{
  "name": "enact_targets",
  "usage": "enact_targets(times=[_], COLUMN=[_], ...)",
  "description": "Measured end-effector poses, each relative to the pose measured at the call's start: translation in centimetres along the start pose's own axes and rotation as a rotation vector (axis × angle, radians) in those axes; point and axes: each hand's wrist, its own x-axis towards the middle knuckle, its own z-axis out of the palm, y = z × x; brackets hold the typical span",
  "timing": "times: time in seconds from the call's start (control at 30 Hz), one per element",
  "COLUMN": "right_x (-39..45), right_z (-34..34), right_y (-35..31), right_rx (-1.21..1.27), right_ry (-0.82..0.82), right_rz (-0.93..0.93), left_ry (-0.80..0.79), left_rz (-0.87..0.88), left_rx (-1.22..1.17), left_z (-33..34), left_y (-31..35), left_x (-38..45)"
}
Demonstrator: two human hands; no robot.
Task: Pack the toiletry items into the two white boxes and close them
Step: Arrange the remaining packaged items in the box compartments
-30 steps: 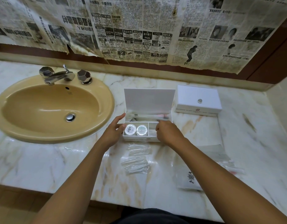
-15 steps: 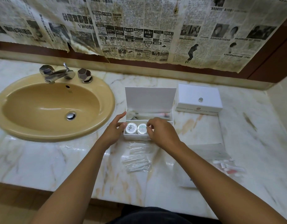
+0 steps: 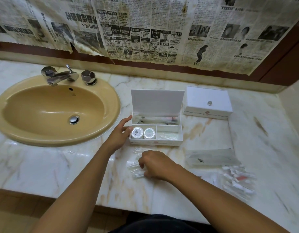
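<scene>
Left of frame: an oval mustard-yellow ceramic sink (image 3: 15, 132) with a chrome faucet (image 3: 63, 76), set into the veined white marble bench (image 3: 44, 165). Left of centre: the left hand (image 3: 119, 134), its grip released, fingers extended and touching the left wall of the open white rectangular box (image 3: 156, 142). Centre: this box stands with its hinged lid (image 3: 157, 101) raised upright; its rear compartment holds long wrapped items, its front left compartment two round white jars with printed lids (image 3: 143, 133) side by side, and its front right compartment clear wrapped items. Lower centre, just in front of the box: the right hand (image 3: 156, 164), fingers curled, grasping clear plastic sachets (image 3: 137, 170) that lie on the bench. Right of centre: the second white rectangular box (image 3: 207, 103), closed, with a small round knob on its lid. Lower right: flat translucent packets (image 3: 211, 156) and a blurred heap of clear-wrapped toiletries (image 3: 237, 182). Upper frame: yellowed newspaper sheets (image 3: 145, 31) cover the wall.
</scene>
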Motion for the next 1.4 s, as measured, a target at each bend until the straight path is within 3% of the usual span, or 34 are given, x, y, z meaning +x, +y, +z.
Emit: enact_targets(times=[0.27, 0.6, 0.97, 1.17, 1.4], right_x=[0.3, 0.2, 0.9, 0.9, 0.6], right_z=[0.6, -0.6, -2.0, -4.8, -6.1], right_y=[0.3, -0.2, 0.6, 2.7, 6.1], right_rx=[-0.044, 0.105, 0.165, 0.210, 0.142], right_ry=[0.011, 0.080, 0.300, 0.504, 0.533], right_rz=[0.034, 0.085, 0.078, 0.224, 0.430], left_ry=[-0.002, 0.000, 0.026, 0.021, 0.010], left_rz=[0.012, 0.012, 0.010, 0.014, 0.012], left_rx=[0.006, -0.002, -0.010, -0.019, -0.010], left_z=[0.0, 0.0, 0.2, 0.1, 0.1], left_y=[-0.2, -0.3, -0.4, -0.6, -0.3], left_x=[0.1, 0.2, 0.4, 0.4, 0.2])
